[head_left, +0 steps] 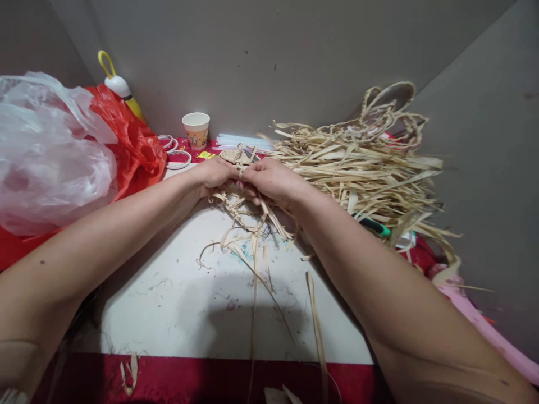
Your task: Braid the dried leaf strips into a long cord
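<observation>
At the far side of the white board (168, 314), my left hand (218, 173) and my right hand (272, 178) meet with fingertips almost touching. Both are closed, pinching a braid of dried straw (232, 210) between them. Its plaited part hangs below my fingers, and loose straw ends (255, 258) trail down over the board towards me. Just beyond my hands lies a flat woven straw piece (236, 156), partly covered by them. The exact grip of my fingers is hard to make out.
A large heap of dried straw (357, 168) with braided loops (391, 115) lies right. Left are clear plastic bags (50, 151), a red bag (130, 140) and a yellow-white bottle (120, 87). A paper cup (196, 132) stands behind. A green-handled tool (373, 225) sits beside my right forearm.
</observation>
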A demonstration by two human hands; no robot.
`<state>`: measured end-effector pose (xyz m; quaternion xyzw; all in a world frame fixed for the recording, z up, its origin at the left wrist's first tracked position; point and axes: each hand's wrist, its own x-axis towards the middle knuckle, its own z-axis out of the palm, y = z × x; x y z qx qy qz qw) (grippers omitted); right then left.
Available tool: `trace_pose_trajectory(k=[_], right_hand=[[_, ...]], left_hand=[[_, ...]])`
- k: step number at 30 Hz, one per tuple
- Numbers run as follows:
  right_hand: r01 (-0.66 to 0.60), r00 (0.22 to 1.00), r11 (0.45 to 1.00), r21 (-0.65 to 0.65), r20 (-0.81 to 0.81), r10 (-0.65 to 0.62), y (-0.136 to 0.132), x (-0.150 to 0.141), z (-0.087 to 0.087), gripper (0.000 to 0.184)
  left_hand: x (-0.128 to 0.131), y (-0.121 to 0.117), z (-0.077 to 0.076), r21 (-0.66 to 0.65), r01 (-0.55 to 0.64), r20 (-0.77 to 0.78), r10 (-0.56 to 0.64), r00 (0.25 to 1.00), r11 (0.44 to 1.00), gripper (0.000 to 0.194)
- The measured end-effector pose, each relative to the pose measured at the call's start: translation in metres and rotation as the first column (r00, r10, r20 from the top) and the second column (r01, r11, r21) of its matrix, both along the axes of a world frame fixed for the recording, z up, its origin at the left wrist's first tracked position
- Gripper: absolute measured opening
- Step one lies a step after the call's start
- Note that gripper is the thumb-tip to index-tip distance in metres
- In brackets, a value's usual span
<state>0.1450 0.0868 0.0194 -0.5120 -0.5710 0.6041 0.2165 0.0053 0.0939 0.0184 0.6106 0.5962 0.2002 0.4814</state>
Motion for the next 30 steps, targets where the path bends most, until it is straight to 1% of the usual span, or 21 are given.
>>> trace_pose_trajectory(k=[1, 3, 5, 8, 10, 11, 12, 14, 15, 16, 17, 18, 19, 20, 21, 22, 23, 24, 26, 28, 30], right_hand=[[0.000, 0.999, 0.998, 0.059, 0.054, -0.003, -0.002, -0.002, 0.000, 0.023], [-0.042, 0.974, 0.973, 0.227, 0.225, -0.011, -0.006, -0.006, -0.001, 0.025], [-0.112, 0.937, 0.943, 0.312, 0.350, -0.004, -0.007, -0.009, -0.001, 0.023], [-0.205, 0.844, 0.852, 0.482, 0.528, -0.096, -0.010, -0.013, 0.000, 0.016], [-0.296, 0.765, 0.793, 0.533, 0.630, -0.137, -0.016, -0.015, 0.005, 0.014], [-0.365, 0.735, 0.772, 0.521, 0.670, -0.105, -0.020, -0.015, 0.010, 0.015], [-0.445, 0.712, 0.751, 0.488, 0.701, -0.034, -0.025, -0.014, 0.016, 0.016], [-0.588, 0.688, 0.700, 0.406, 0.706, 0.169, -0.034, -0.008, 0.032, 0.021], [-0.614, 0.697, 0.688, 0.387, 0.675, 0.243, -0.038, -0.004, 0.040, 0.026], [-0.593, 0.733, 0.699, 0.400, 0.628, 0.262, -0.039, 0.000, 0.047, 0.031], [-0.514, 0.798, 0.729, 0.452, 0.564, 0.213, -0.038, 0.005, 0.052, 0.035], [-0.387, 0.868, 0.758, 0.526, 0.485, 0.106, -0.034, 0.010, 0.054, 0.037], [-0.238, 0.919, 0.766, 0.597, 0.393, -0.020, -0.028, 0.015, 0.054, 0.038], [-0.096, 0.944, 0.759, 0.644, 0.302, -0.137, -0.021, 0.018, 0.051, 0.037], [0.012, 0.949, 0.755, 0.656, 0.230, -0.215, -0.013, 0.020, 0.045, 0.034], [0.072, 0.951, 0.774, 0.629, 0.190, -0.243, -0.005, 0.021, 0.038, 0.030], [0.097, 0.956, 0.811, 0.577, 0.171, -0.237, 0.002, 0.020, 0.030, 0.027], [0.095, 0.964, 0.856, 0.509, 0.167, -0.207, 0.008, 0.018, 0.022, 0.026], [0.061, 0.982, 0.934, 0.353, 0.147, -0.119, 0.013, 0.013, 0.009, 0.027], [0.011, 0.996, 0.977, 0.214, 0.089, -0.031, 0.013, 0.007, 0.002, 0.027], [-0.022, 1.000, 0.993, 0.116, 0.015, 0.020, 0.011, 0.003, 0.001, 0.027]], left_hand=[[0.000, 0.000, 0.000, -0.007, -0.016, 0.010, 0.017, 1.000, 1.000, 0.017], [0.001, 0.000, 0.001, -0.050, -0.062, 0.049, 0.064, 0.997, 0.997, 0.019], [0.002, 0.000, 0.002, -0.106, -0.102, 0.115, 0.114, 0.987, 0.989, 0.019], [0.004, 0.000, 0.002, -0.154, -0.101, 0.204, 0.131, 0.970, 0.983, 0.023], [0.004, 0.000, 0.003, -0.174, -0.089, 0.243, 0.130, 0.961, 0.981, 0.026], [0.003, 0.000, 0.003, -0.190, -0.085, 0.269, 0.135, 0.954, 0.978, 0.026], [0.003, 0.001, 0.004, -0.204, -0.082, 0.293, 0.141, 0.946, 0.975, 0.026], [-0.001, 0.003, 0.005, -0.219, -0.080, 0.323, 0.150, 0.934, 0.972, 0.024], [-0.003, 0.005, 0.006, -0.226, -0.076, 0.339, 0.152, 0.929, 0.971, 0.024], [-0.006, 0.007, 0.007, -0.240, -0.064, 0.355, 0.149, 0.923, 0.969, 0.022], [-0.009, 0.009, 0.008, -0.262, -0.043, 0.370, 0.141, 0.918, 0.964, 0.020], [-0.012, 0.011, 0.009, -0.290, -0.014, 0.390, 0.132, 0.911, 0.957, 0.018], [-0.014, 0.012, 0.011, -0.320, 0.017, 0.412, 0.123, 0.903, 0.947, 0.016], [-0.016, 0.013, 0.012, -0.346, 0.042, 0.430, 0.118, 0.895, 0.937, 0.013], [-0.017, 0.014, 0.013, -0.364, 0.058, 0.443, 0.117, 0.889, 0.930, 0.012], [-0.017, 0.014, 0.014, -0.371, 0.064, 0.450, 0.119, 0.885, 0.927, 0.011], [-0.017, 0.013, 0.015, -0.372, 0.063, 0.456, 0.123, 0.882, 0.926, 0.012], [-0.016, 0.012, 0.015, -0.372, 0.063, 0.461, 0.125, 0.879, 0.926, 0.013], [-0.013, 0.010, 0.017, -0.371, 0.068, 0.465, 0.122, 0.877, 0.926, 0.015], [-0.011, 0.008, 0.017, -0.367, 0.071, 0.460, 0.115, 0.880, 0.928, 0.019], [-0.010, 0.007, 0.017, -0.357, 0.081, 0.456, 0.098, 0.885, 0.931, 0.024]])
